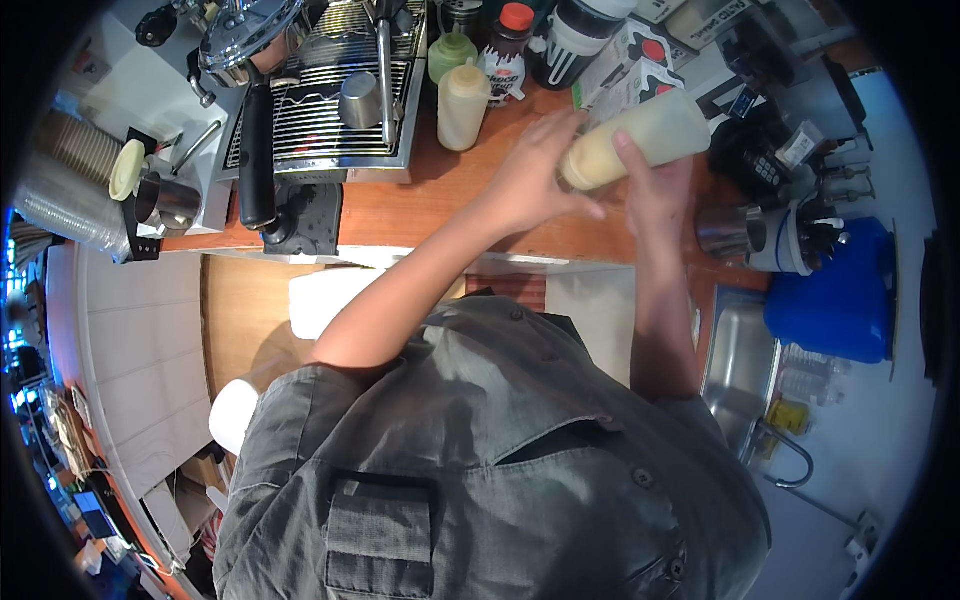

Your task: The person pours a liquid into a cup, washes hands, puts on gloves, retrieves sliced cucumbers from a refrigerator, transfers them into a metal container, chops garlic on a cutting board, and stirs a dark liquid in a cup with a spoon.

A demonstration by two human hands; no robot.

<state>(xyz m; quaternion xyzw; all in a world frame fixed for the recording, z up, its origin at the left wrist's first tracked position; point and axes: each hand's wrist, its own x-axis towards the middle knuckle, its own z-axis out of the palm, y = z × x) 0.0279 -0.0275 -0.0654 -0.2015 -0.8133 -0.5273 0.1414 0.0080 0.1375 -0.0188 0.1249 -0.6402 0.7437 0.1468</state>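
A pale, cream-coloured plastic squeeze bottle (665,128) is held tilted over the wooden counter, its wide base up to the right and its narrower end down to the left. My right hand (655,188) grips it from below, thumb along its side. At the lower end, my left hand (535,178) closes round the bottle, with the thumb below and fingers above; the tip is hidden there. A second cream squeeze bottle (463,112) stands upright left of my hands, beside a green squeeze bottle (452,60) and a dark sauce bottle with a red cap (508,45).
On the left stands an espresso machine (330,145) with a small metal cup (359,101) on its grate and a black-handled portafilter (257,160) reaching forward. Cartons (625,65) stand behind my hands. Rightward are a metal container (728,230), a blue jug (835,295) and a sink (735,370).
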